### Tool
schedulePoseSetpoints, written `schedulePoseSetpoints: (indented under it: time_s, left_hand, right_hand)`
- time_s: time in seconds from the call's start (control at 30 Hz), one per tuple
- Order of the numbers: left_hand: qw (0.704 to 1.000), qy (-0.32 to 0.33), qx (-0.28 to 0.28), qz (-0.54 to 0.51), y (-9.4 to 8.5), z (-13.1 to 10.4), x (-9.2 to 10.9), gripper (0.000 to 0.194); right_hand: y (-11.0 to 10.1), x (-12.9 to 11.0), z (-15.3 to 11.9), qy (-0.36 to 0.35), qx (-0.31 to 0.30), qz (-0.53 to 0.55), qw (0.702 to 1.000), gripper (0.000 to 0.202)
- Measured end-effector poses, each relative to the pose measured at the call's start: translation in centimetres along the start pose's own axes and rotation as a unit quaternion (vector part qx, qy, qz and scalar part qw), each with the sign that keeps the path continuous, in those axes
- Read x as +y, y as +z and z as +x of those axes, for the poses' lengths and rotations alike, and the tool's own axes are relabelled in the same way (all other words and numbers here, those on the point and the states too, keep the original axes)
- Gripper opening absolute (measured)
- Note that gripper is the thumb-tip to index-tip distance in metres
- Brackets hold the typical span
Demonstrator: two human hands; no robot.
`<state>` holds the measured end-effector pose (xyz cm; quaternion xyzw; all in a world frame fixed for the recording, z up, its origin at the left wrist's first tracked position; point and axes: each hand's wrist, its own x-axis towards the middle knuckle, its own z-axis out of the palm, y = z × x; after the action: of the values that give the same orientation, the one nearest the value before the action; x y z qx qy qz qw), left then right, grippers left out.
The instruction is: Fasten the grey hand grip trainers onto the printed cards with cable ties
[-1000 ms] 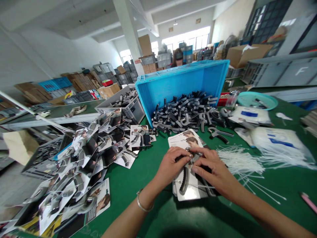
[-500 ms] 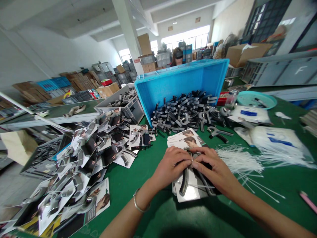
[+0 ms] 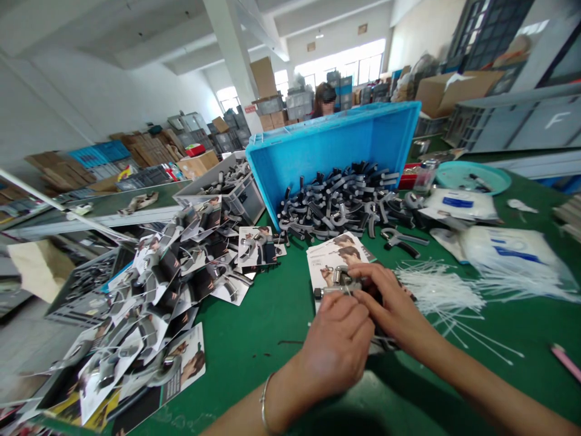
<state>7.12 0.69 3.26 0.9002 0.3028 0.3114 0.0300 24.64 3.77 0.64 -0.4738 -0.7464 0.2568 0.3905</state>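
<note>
A hand grip strengthener [image 3: 339, 277] with a metal spring lies across a printed backing card [image 3: 319, 270] on a small stack of such cards. My left hand [image 3: 338, 342] is closed low over the card, fingers curled at a thin white cable tie [image 3: 349, 290] by the spring; its fingertips are mostly hidden. My right hand [image 3: 390, 300] bends around the right side of the grip strengthener, thumb and forefinger close to the tie. Both hands hide most of the handles. Loose white cable ties [image 3: 438, 290] lie in a heap to the right of my right hand.
A tipped blue crate [image 3: 327, 142] spills grip strengtheners [image 3: 336, 203] onto the green table [image 3: 254, 327]. Carded ones [image 3: 154, 303] pile up at left beside a grey crate [image 3: 245, 197]. Bagged cable ties [image 3: 508, 254] and a turquoise tray [image 3: 499, 180] stand right. Another person is behind the crate.
My left hand has turned into a closed fist and come lower and rightward over the card. The grip strengthener has rotated, its spring end now showing at left. My right hand stays near it.
</note>
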Motion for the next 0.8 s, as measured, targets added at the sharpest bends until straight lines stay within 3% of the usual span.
schedulePoseSetpoints:
  time_s: [0.07,0.17,0.2,0.23,0.3,0.37,0.43,0.5,0.57,0.7,0.8]
  left_hand:
    - [0.999,-0.032,0.009,-0.031,0.0,-0.7,0.0,0.017]
    - [0.975,-0.174,0.102,-0.098,-0.2,-0.8,-0.5,0.012]
    - [0.971,-0.184,0.111,-0.104,-0.2,-0.7,-0.4,0.012]
    - [0.977,-0.166,0.095,-0.094,-0.2,-0.6,-0.3,0.012]
    - [0.995,-0.091,0.009,-0.049,0.0,-0.8,0.5,0.012]
    - [0.997,-0.060,-0.053,-0.014,-0.2,-1.4,1.5,0.012]
    - [0.993,-0.114,-0.038,0.002,-0.9,-2.4,2.1,0.018]
    - [0.980,-0.198,-0.002,0.020,-1.7,-3.6,2.3,0.046]
    - [0.965,-0.263,-0.002,0.025,-2.1,-4.5,2.0,0.058]
    - [0.947,-0.318,-0.037,-0.032,-1.8,-5.0,1.6,0.023]
    - [0.938,-0.338,-0.023,-0.070,-1.8,-5.0,1.2,0.016]
  right_hand:
    - [0.0,0.0,0.0,0.001,-0.009,0.002,1.000,0.017]
    - [0.2,-0.2,0.1,0.001,-0.005,-0.002,1.000,0.007]
    - [0.3,-0.2,0.2,0.001,-0.002,-0.002,1.000,0.005]
    - [0.4,-0.2,0.3,0.000,0.000,-0.002,1.000,0.005]
    - [0.4,-0.2,0.6,-0.002,-0.002,-0.005,1.000,0.007]
    - [0.0,-0.1,0.7,-0.012,-0.015,-0.006,1.000,0.007]
    - [-0.9,-0.3,0.5,-0.028,-0.038,0.001,0.999,0.006]
    - [-1.9,-0.8,-0.3,-0.051,-0.077,-0.003,0.996,0.008]
    - [-2.8,-1.8,-1.3,-0.085,-0.132,-0.034,0.987,0.011]
    - [-3.2,-3.8,-3.1,-0.136,-0.208,-0.095,0.964,0.014]
    - [-3.3,-4.3,-3.5,-0.114,-0.232,-0.092,0.962,0.022]
